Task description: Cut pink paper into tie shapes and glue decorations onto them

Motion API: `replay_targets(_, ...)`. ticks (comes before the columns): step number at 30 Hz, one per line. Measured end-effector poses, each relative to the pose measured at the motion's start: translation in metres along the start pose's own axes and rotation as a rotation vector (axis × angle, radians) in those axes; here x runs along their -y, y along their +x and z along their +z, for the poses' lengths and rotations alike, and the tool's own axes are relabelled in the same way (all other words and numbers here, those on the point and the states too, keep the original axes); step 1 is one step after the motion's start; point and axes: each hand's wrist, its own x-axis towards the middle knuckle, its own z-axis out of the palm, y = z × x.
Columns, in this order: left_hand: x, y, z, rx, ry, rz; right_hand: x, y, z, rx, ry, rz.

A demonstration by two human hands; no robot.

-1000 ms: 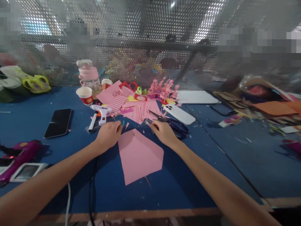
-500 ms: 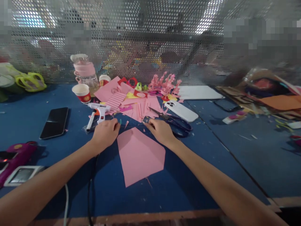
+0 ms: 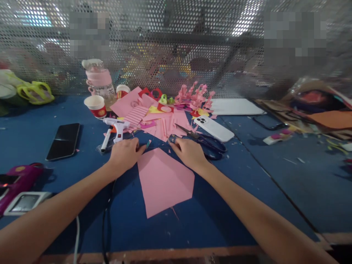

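I look down on a wide blue tabletop (image 3: 247, 190) with a perforated metal screen (image 3: 176, 44) standing along its far edge. Flat on the tabletop right in front of me lies the pink paper sheet (image 3: 163, 181), a pointed shape with its tip toward the clutter beyond. My left hand (image 3: 123, 154) rests curled just beside the sheet's upper left edge, fingers drawn together, a small teal-tipped bit showing at the fingertips; I cannot tell what it is or how firmly the grip has it. My right hand (image 3: 188, 153) lies at the sheet's upper right edge, fingers bent down onto a small dark object that I cannot make out.

Just beyond the right hand lie the dark scissors (image 3: 207, 142), and past them a white phone (image 3: 213, 129) face down. A heap of pink paper scraps (image 3: 162, 123) crowds the space between the hands and the screen. A white glue gun (image 3: 115, 129) lies near the left hand, a black phone (image 3: 63, 140) farther left, a paper cup (image 3: 95, 106) behind.
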Motion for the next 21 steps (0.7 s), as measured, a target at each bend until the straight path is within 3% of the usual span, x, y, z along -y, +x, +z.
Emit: replay_targets(21, -0.0002, 0.0031, 0.0017, 0.042, 0.026, -0.006, 0.0033, 0.0007, 0.0002, 0.033, -0.037, 0.012)
